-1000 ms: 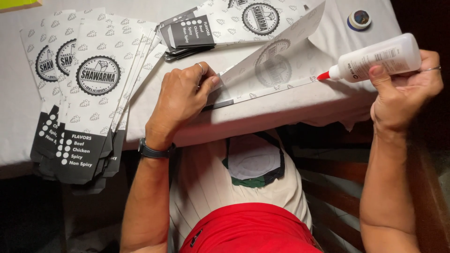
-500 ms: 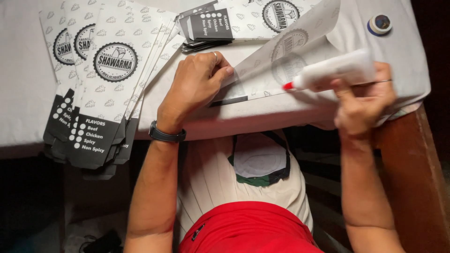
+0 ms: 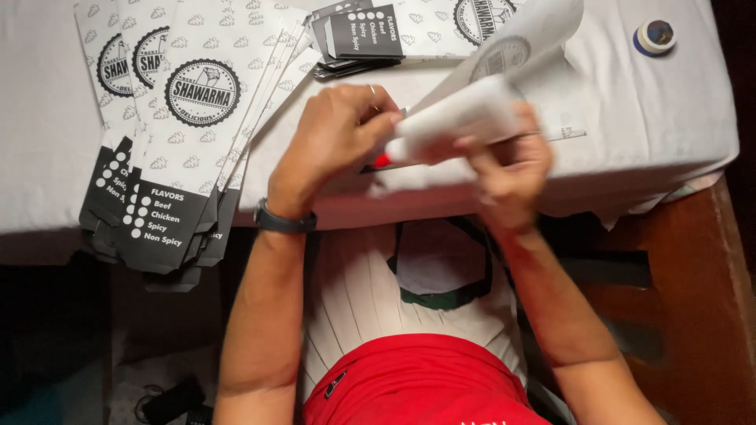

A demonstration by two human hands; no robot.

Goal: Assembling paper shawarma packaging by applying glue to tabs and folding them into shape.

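Note:
My right hand (image 3: 508,169) grips a white squeeze bottle of glue (image 3: 461,118) with a red nozzle, tilted so the tip points left and down at the table edge. My left hand (image 3: 335,134) rests on the near edge of a flat printed paper sleeve (image 3: 516,47), fingers bent, pressing it down right beside the nozzle. A ring shows on one finger and a dark band sits on the left wrist. The sleeve's far half lifts off the white cloth-covered table (image 3: 677,118). The bottle and right hand are motion-blurred.
A fanned stack of black-and-white printed sleeves (image 3: 177,134) overhangs the table's front edge at left. Another small pile (image 3: 358,39) lies at the back centre. A small round blue-topped cap or jar (image 3: 654,35) stands at the back right. A brown wooden surface (image 3: 701,299) is at right.
My right hand swung the glue bottle from the far right leftward, bringing its nozzle up to my left hand's fingertips. My left hand stayed pressing on the sleeve edge.

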